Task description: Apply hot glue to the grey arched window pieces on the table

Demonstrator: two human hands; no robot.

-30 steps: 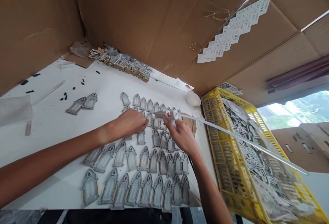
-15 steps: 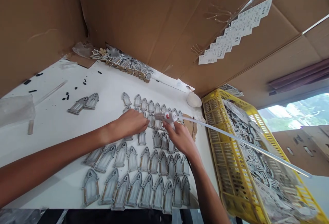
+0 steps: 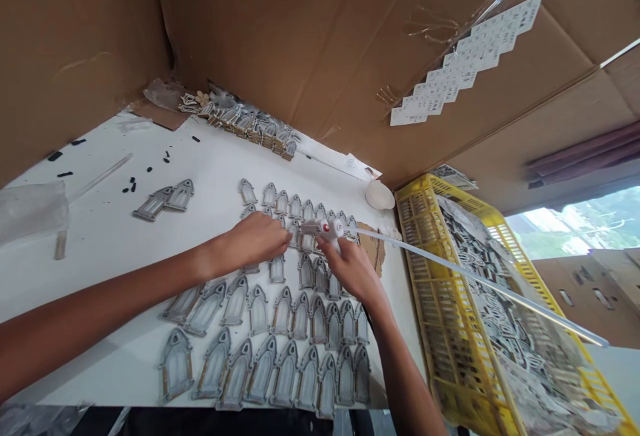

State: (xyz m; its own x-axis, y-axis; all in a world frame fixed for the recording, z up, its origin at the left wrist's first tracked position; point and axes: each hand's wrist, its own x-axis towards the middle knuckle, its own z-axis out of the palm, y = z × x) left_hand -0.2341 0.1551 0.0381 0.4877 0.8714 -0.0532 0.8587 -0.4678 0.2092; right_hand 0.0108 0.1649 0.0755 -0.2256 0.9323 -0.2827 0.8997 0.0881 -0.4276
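Note:
My right hand (image 3: pixel 350 266) is wrapped round the handle of a white glue gun (image 3: pixel 320 226), whose nozzle side points left. A long clear glue stick (image 3: pixel 450 265) runs out of its back to the right, over the yellow basket. Just left of the gun, my left hand (image 3: pixel 257 239) is closed with the fingertips pinched near the nozzle; what they hold, if anything, is hidden. Grey arched window pieces (image 3: pixel 283 313) lie in rows beneath and in front of both hands. Two more arched pieces (image 3: pixel 180 195) overlap on the white table (image 3: pixel 215 169) at the left.
A yellow basket (image 3: pixel 435 303) full of grey pieces stands at the right. Stacked window pieces (image 3: pixel 255 129) line the cardboard wall (image 3: pixel 280 29). A round white dish (image 3: pixel 380 195) sits near the basket. Black bits and a plastic bag (image 3: pixel 35 213) lie at the left.
The view has shifted very slightly, moving the wall labels and basket a little right in the picture. Both hands and the glue gun stay nearly in place.

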